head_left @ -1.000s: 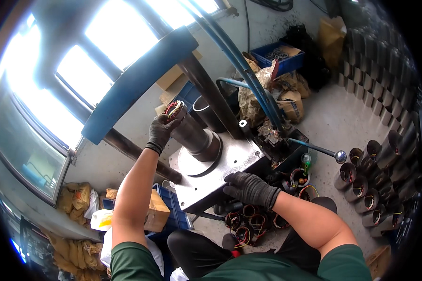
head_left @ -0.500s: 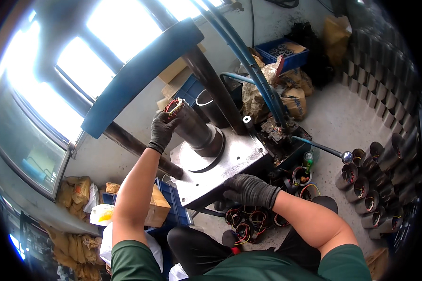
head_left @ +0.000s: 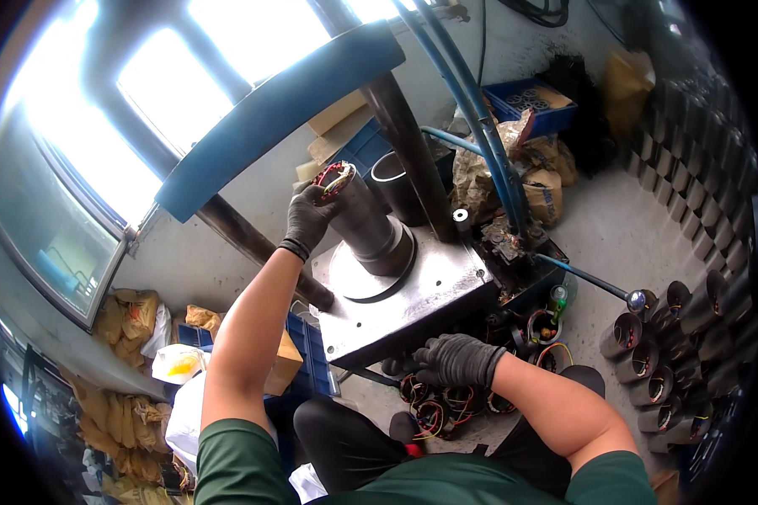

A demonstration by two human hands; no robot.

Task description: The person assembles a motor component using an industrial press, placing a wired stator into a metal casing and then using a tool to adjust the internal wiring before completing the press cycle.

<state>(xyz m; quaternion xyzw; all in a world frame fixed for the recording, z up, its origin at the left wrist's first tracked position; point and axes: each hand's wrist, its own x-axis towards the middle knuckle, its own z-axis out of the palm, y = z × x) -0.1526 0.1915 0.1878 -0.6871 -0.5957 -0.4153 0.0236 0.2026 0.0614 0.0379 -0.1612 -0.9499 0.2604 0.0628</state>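
A dark metal motor housing [head_left: 364, 220] stands upright on the round plate [head_left: 345, 273] of a press bed [head_left: 379, 324]. Red windings and pale wires [head_left: 335, 179] show in its open top. My left hand [head_left: 310, 217], in a dark grey glove, grips the housing at its upper rim, fingers toward the wires. Just below the bed's front edge is my right hand [head_left: 459, 360], gloved too, with its fingers curled over a dark knob-like part [head_left: 398, 367]; what exactly it holds is hidden.
A blue press beam [head_left: 282, 114] on dark columns [head_left: 408, 151] spans above the bed. Behind the housing stands an empty dark sleeve [head_left: 398, 187]. A lever with a ball end [head_left: 637, 300] juts right. Wired stators [head_left: 434, 412] lie below; more housings [head_left: 648, 362] are stacked right.
The whole view has shifted slightly, moving the press rightward in the picture. My right hand sits a little lower relative to the bed's edge. My left hand stays on the housing.
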